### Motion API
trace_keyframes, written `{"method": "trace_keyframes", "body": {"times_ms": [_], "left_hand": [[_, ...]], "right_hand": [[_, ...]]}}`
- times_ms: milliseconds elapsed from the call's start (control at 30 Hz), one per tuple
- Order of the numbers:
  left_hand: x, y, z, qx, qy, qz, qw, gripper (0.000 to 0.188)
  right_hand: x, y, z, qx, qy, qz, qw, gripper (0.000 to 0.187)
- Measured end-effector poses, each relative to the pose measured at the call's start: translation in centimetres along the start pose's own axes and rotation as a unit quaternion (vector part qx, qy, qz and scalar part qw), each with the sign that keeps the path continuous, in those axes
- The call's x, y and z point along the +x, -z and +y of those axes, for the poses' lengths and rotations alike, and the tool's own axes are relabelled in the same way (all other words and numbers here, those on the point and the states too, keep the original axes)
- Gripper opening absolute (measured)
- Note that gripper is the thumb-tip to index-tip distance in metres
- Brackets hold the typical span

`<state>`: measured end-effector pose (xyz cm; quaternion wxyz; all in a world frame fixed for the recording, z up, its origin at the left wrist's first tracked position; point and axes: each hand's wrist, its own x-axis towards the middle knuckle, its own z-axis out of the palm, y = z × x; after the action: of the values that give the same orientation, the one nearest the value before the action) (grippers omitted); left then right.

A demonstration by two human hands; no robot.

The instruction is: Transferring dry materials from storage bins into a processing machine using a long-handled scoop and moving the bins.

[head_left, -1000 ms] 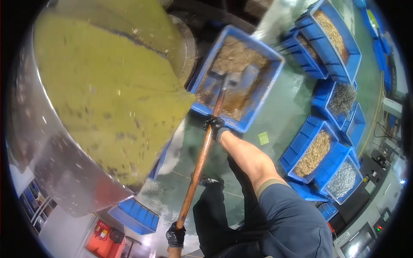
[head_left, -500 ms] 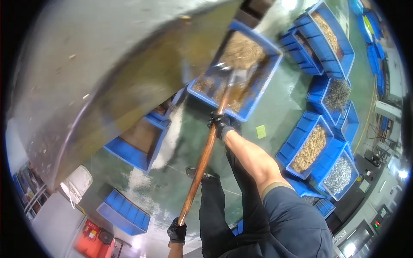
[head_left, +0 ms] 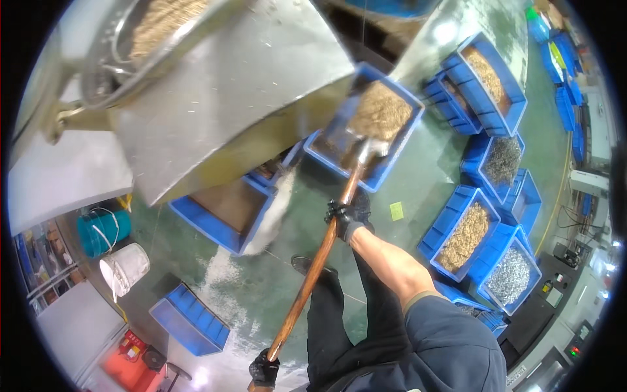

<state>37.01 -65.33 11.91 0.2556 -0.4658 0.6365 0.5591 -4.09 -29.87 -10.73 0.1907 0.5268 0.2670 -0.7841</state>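
Note:
A long wooden-handled shovel (head_left: 313, 271) slants from the lower left up to a blue bin (head_left: 330, 171) ahead of me. Its metal blade is inside the bin, the front edge hidden at a mound of tan, chip-like pieces (head_left: 382, 112). I cannot tell how much of the mound rests on the blade. Gloved in black, my left hand (head_left: 264, 370) grips the handle near its lower end. My right hand (head_left: 345, 215), also in a black glove, wraps round the shaft further up, just short of the bin.
A large metal machine (head_left: 228, 98) with a slanted side stands at the left, beside the bin. Several blue bins of metal pieces and tan chips (head_left: 465, 238) line the right. A blue bin (head_left: 225, 212), a white bucket (head_left: 124, 269) and a teal bucket (head_left: 103, 232) stand left.
The shovel blade has come up against the tan mound; earlier it was nearer the bin's close side, with a gap before the mound. My view has shifted, showing more of the machine.

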Motion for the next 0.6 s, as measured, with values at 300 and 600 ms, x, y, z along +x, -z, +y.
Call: {"method": "trace_keyframes", "body": {"times_ms": [300, 600], "left_hand": [[-16.5, 13.9, 6.8, -0.477, 0.171, -0.111, 0.855, 0.028], [-32.4, 15.9, 28.2, 0.630, -0.211, 0.044, 0.746, 0.020]], "right_hand": [[-21.1, -5.0, 0.1, 0.026, 0.041, 0.071, 0.996, 0.012], [-34.4, -8.7, -2.3, 0.074, 0.057, -0.037, 0.995, 0.010]]}}
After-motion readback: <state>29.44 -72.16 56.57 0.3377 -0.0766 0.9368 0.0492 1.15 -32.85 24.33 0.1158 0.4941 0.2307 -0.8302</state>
